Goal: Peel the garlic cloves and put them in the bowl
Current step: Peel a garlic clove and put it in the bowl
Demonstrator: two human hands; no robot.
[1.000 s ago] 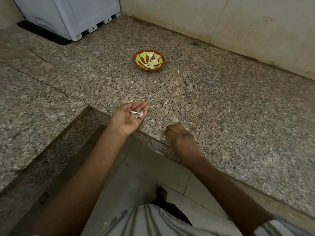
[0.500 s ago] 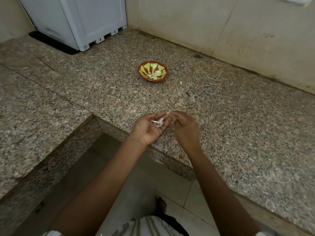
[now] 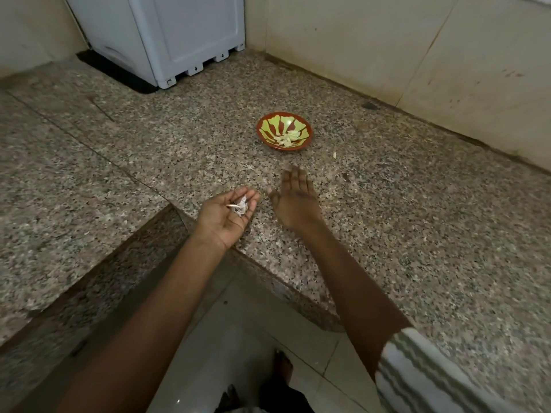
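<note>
Standing in the far left corner of the speckled granite bench (image 3: 119, 162) is a white appliance (image 3: 179, 34), close to the wall. Nearer, over the bench's inner corner, the left hand (image 3: 223, 216) lies palm up, its fingers (image 3: 252, 198) curled loosely round a small heap of garlic pieces (image 3: 240, 205), pale and papery with a thin stalk sticking out; whether they are skins or whole cloves I cannot tell. Just beside it, the right hand (image 3: 295, 198) is held over the bench, its fingers (image 3: 295, 177) straight and spread wide, holding nothing. Beyond both hands and apart from them, the red and yellow bowl (image 3: 283, 147) sits on the bench with several peeled cloves (image 3: 287, 138) in it. One small pale bit (image 3: 334, 155) lies on the bench just right of the bowl. A striped sleeve (image 3: 417, 371) shows at lower right.
</note>
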